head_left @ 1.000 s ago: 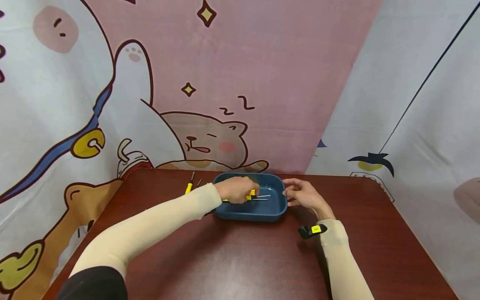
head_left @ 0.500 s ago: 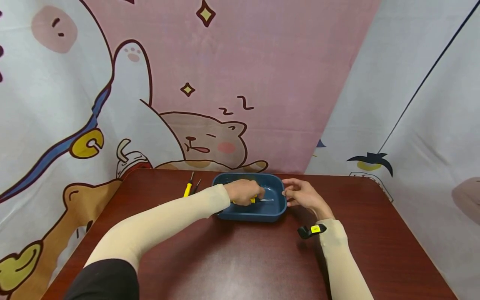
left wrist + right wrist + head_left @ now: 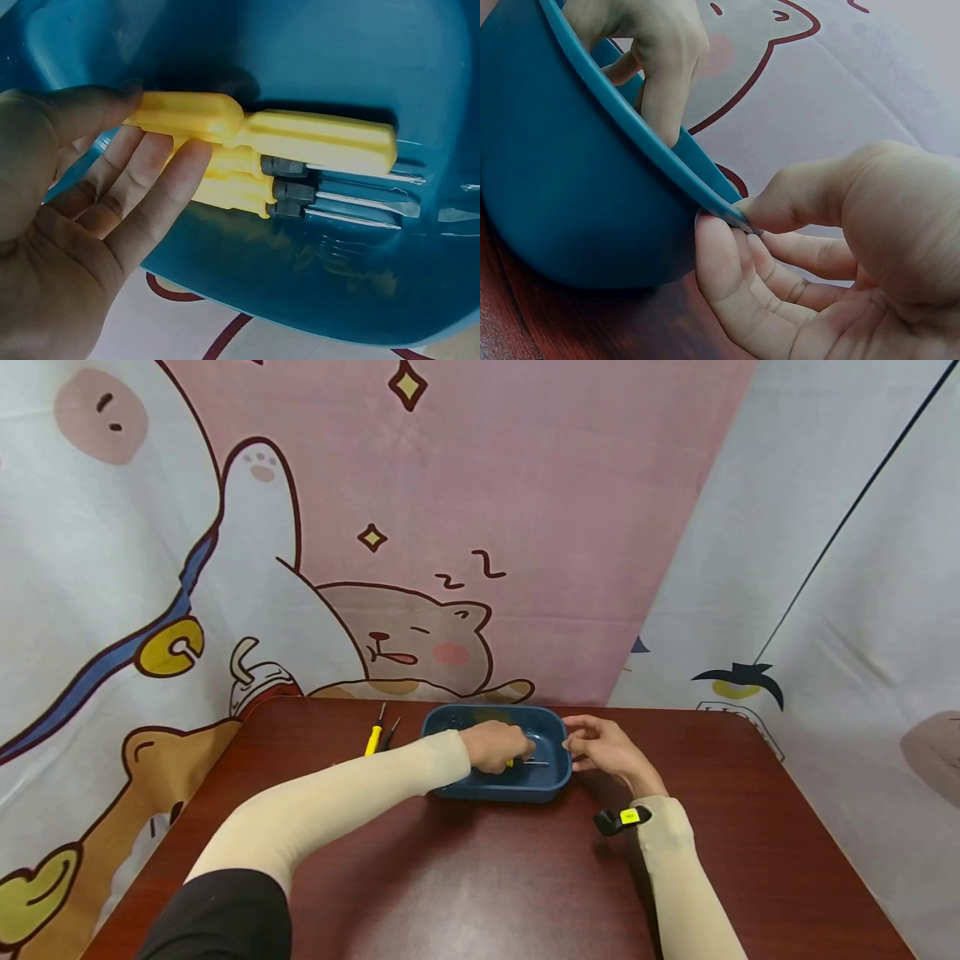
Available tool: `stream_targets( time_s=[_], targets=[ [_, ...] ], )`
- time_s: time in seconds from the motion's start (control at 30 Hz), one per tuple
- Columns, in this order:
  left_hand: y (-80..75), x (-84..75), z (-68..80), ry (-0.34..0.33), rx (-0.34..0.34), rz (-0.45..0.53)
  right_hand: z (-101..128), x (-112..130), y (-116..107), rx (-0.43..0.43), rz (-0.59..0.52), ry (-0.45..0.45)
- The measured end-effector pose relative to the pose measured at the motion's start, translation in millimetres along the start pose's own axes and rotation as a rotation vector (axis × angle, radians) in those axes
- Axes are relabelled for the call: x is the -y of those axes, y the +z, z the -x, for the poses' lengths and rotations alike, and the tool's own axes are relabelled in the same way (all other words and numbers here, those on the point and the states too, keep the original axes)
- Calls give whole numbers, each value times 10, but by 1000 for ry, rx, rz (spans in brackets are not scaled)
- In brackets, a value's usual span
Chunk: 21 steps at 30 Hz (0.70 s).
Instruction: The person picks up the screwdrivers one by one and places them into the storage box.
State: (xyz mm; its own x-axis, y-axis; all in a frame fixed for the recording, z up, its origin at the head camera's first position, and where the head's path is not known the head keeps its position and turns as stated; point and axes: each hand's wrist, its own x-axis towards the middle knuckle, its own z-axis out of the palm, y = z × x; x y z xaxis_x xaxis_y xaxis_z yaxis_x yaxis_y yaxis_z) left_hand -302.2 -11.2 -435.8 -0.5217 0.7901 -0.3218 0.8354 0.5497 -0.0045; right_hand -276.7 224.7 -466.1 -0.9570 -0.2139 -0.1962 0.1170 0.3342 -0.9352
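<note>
My left hand (image 3: 497, 746) reaches into a blue plastic basin (image 3: 498, 790). In the left wrist view its thumb and fingers hold the left end of a yellow screwdriver handle (image 3: 184, 114). Another length of yellow handle (image 3: 322, 139) continues to the right of it. Just below, several yellow-handled screwdrivers (image 3: 295, 193) with black collars and metal shafts lie side by side in the basin. My right hand (image 3: 607, 750) pinches the basin's right rim between thumb and fingers, seen close in the right wrist view.
On the brown table (image 3: 480, 877), left of the basin, lie a yellow-handled screwdriver (image 3: 372, 741) and a darker one (image 3: 388, 735), partly behind my left sleeve. A cartoon-printed cloth (image 3: 570, 527) hangs behind the table.
My left hand has moved right and slightly down within the basin, covering more of the screwdrivers. The right hand stays on the rim.
</note>
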Motion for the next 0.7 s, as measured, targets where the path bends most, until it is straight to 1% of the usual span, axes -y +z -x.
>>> stream_targets(
  time_s=[0.17,0.27,0.43,0.7],
  targets=[
    [14,-26,-6,10,9,-4,8,11,0,-7,6,2],
    [26,-33,-9,17,3,-16,12,18,9,-17,9,12],
    [34,-35,-11,10,-15,-40,4,19,14,-8,7,2],
    [44,-35,-21,-6,-23,-66,7,9,3,-3,-2,-3]
  ],
)
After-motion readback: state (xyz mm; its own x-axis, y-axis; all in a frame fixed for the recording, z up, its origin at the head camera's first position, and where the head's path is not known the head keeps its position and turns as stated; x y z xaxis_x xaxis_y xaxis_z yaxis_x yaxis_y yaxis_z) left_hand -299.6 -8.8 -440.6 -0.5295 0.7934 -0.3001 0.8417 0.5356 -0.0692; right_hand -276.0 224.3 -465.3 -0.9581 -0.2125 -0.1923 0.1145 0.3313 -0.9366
